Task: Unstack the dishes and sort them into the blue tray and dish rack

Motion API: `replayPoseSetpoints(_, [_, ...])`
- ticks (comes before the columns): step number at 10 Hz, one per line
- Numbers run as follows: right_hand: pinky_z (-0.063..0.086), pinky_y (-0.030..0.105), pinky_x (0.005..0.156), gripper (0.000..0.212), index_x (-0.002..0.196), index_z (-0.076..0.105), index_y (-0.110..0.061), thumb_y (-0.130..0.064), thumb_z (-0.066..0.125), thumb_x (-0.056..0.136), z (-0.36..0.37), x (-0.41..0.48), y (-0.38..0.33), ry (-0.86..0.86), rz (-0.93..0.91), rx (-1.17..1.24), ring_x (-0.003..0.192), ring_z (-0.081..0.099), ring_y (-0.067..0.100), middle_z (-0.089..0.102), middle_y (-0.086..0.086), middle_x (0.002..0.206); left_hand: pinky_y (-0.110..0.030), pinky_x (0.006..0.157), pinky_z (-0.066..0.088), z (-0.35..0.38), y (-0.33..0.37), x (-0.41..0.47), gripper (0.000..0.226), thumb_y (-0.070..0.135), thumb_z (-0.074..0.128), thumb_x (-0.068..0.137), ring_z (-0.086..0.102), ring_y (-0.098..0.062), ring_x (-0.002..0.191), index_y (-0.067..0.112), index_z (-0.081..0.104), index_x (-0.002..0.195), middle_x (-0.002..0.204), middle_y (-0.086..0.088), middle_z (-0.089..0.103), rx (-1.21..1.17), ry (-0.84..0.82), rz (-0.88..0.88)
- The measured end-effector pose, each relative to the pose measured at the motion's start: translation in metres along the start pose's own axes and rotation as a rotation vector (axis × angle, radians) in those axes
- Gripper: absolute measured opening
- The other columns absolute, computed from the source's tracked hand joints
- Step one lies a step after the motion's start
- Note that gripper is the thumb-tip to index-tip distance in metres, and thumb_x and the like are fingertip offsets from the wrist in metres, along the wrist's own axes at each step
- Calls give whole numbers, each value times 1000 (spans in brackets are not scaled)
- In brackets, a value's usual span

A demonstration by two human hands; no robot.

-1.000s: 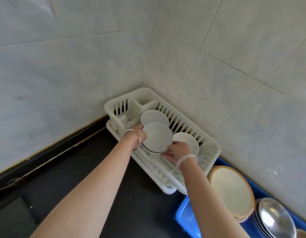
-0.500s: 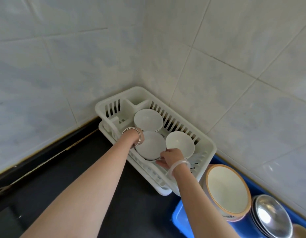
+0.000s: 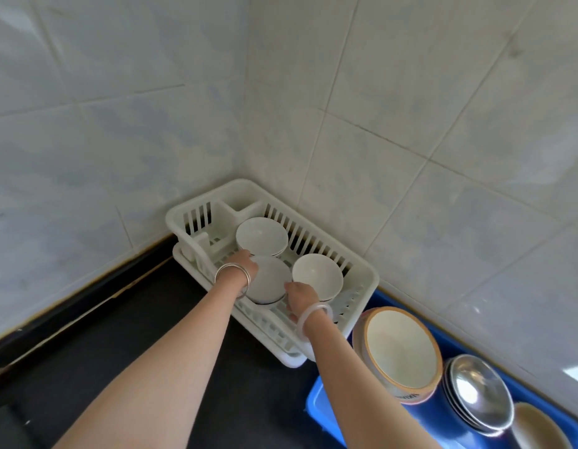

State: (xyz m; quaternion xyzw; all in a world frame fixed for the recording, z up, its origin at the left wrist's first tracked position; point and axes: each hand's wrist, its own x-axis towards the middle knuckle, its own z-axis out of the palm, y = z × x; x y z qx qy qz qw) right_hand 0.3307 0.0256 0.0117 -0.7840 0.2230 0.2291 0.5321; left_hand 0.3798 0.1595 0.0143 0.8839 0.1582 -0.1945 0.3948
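White plastic dish rack (image 3: 367,283), centre frame, holds three bowls; the blue plastic tray (image 3: 323,413) lies lower right. The nearest white ceramic bowl (image 3: 271,280) is apparently being seated in the rack, left hand (image 3: 247,262) and right hand (image 3: 299,294) gripping opposite rims. The next move likely calls for a clean release.

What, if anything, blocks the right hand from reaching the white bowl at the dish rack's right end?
Probably yes. The right hand is beside the right-end bowl, nothing covers it; but its grip is on the middle bowl, shared with the left hand, so it must release first.
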Motion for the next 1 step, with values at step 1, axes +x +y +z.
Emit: replayPoseSetpoints(1, [42, 42, 103, 34, 127, 51, -17, -25, 40, 97, -22, -18, -8, 83, -140, 132, 111, 55, 29, 58, 10, 123, -39, 105, 35, 2, -2, -20, 47, 9, 38, 93, 41, -31, 130, 9, 37, 140, 144, -13, 42, -153, 193, 54])
